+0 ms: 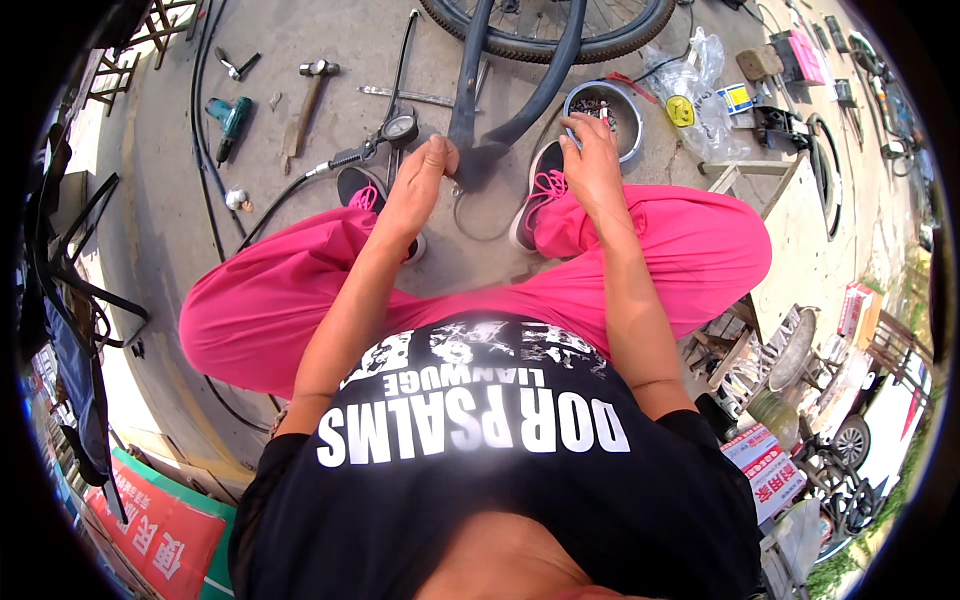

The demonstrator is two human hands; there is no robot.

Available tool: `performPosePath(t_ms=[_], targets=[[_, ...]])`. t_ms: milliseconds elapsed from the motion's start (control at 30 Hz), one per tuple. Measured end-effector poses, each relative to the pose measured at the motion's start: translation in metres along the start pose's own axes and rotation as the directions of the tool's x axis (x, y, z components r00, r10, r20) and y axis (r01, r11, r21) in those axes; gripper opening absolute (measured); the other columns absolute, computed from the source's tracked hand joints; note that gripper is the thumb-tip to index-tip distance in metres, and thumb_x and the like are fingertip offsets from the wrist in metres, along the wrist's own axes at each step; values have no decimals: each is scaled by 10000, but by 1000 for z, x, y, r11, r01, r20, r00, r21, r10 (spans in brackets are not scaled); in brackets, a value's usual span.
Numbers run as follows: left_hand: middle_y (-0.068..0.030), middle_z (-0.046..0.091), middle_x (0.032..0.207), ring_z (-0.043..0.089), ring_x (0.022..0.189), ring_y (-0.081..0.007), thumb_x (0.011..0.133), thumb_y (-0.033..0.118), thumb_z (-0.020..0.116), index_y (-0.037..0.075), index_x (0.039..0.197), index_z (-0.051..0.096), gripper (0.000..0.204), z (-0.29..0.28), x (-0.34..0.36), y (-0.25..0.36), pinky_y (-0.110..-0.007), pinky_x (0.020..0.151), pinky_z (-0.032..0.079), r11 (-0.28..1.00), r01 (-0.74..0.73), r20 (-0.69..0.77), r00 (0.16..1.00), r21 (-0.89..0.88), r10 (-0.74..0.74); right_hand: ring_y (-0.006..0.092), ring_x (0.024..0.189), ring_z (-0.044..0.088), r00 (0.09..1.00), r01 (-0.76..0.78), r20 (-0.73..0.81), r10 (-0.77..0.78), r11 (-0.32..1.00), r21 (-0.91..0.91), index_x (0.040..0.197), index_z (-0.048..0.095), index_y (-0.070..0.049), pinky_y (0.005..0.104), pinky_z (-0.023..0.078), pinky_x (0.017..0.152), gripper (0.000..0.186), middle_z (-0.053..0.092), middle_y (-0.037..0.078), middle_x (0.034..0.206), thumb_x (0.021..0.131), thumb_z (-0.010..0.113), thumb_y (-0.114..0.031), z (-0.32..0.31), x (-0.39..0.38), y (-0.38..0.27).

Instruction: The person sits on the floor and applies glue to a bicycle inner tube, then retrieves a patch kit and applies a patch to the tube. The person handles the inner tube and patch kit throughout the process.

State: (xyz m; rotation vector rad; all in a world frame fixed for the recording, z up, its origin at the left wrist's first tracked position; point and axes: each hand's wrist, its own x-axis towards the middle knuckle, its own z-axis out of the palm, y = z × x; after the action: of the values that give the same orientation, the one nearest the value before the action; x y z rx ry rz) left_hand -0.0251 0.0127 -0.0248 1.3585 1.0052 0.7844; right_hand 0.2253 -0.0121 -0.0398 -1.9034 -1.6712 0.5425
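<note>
The left hand (418,182) is resting, fingers curled, beside the black inner tube (467,95), which is stretching from the wheel (628,42) toward the shoes (527,212). The right hand (594,160) is hovering at the bowl (630,118); whether either is gripping anything is unclear.

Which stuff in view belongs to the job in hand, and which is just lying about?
Likely in the job:
dark inner tube, at the left hand
bowl of small pieces, at the right hand
gauge, perhaps: near the left hand, not held

Seemingly just lying about:
hammer
teal drill
clear plastic bag
</note>
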Motion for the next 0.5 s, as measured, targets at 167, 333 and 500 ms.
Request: performPosePath(t_ms=[167,333,500], targets=[[-22,377,671,338,661,-149,1006,513,182,21,685,390,624,-17,3,10,-276,634,304,998,-55,5,998,17,55,349,1224,403,896,194,381,-227,973,124,1164,613,-93,396,332,1055,394,423,124,1374,771,605,-63,32,20,-31],[1,337,626,293,619,-119,986,567,159,71,610,359,654,-35,17,-9,-277,582,257,981,-4,-96,995,-193,-15,344,1230,393,786,383,500,-363,921,68,992,662,-59,406,346,1041,249,465,111,1341,745,628,-68,29,37,-40],[-68,517,821,482,770,-170,988,473,380,74,685,421,502,-39,23,-21,-290,755,405,901,53,-269,946,-430,-184,338,1206,414,812,445,365,-455,888,117,847,643,11,407,354,1017,159,510,131,1286,760,667,-120,7,42,-45]])
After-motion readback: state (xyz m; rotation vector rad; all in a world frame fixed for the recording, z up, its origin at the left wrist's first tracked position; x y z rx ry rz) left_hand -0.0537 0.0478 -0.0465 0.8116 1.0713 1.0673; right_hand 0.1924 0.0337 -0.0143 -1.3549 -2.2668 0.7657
